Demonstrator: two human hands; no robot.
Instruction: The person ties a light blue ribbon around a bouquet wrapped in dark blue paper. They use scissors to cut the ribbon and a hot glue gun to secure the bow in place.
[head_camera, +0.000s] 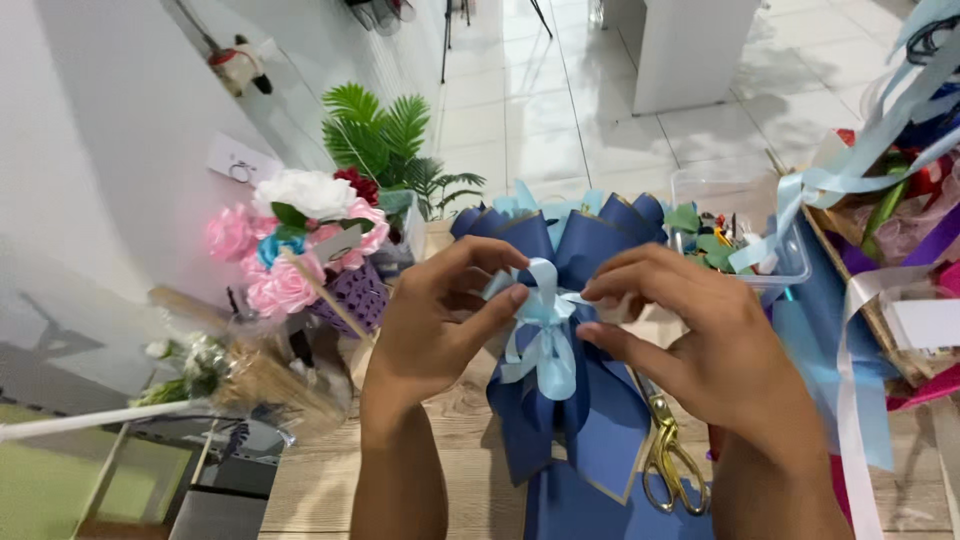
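Note:
A dark blue paper bouquet wrap (585, 420) with gold edges stands in the middle of the wooden table (310, 480). A light blue ribbon bow (545, 345) is tied around its waist. My left hand (440, 310) pinches the left loop of the bow between thumb and fingers. My right hand (690, 335) pinches the right side of the bow at the knot. Both hands are in front of the wrap and hide part of it.
Gold-handled scissors (668, 455) lie on the table under my right wrist. A pink and white flower bouquet (300, 240) stands at left, a green palm plant (390, 135) behind it. A clear plastic box (745, 225) and hanging ribbons (870, 170) fill the right side.

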